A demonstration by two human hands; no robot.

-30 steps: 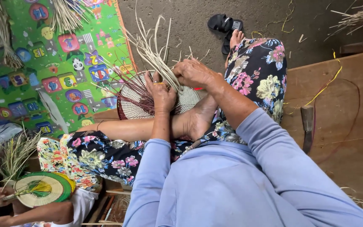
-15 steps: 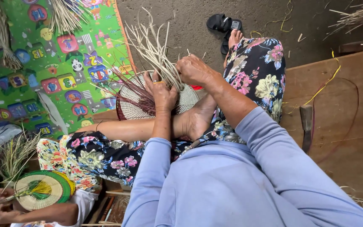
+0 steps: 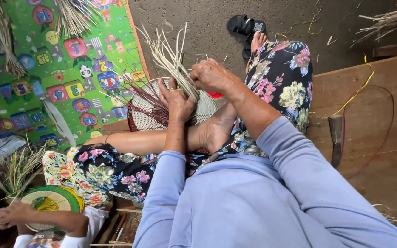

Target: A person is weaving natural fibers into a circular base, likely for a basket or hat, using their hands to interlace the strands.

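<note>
Little is changed since the earlier frames: the round woven disc [image 3: 152, 117] is kept propped on the crossed leg, and only the right hand [image 3: 212, 76] is seen shifted slightly along the loose strands, while the green woven disc at the lower left has dropped a little lower in view.

The children's play mat [image 3: 47, 73] — green, with bright cartoon tiles — is spread across the upper left, with bundles of dried strips [image 3: 72, 16] laid on it. A wooden platform [image 3: 373, 119] is seen at the right, a dark-handled tool [image 3: 335, 138] resting on it beside a thin looped cord. The woven disc, pale with a dark red rim, is held between both hands just above the bare foot. The left hand [image 3: 178, 103] is pressed flat on the disc's face, fingers curled over the weave. The right hand is closed in a pinch on the pale loose strands [image 3: 171, 55] that fan upward from the disc. A black sandal [image 3: 246, 25] lies on the concrete floor beyond the knee. At the lower left, another person's hand [image 3: 10, 215] is held against a green woven disc [image 3: 51, 202] — much of the work surface is hidden by the blue sleeves.
</note>
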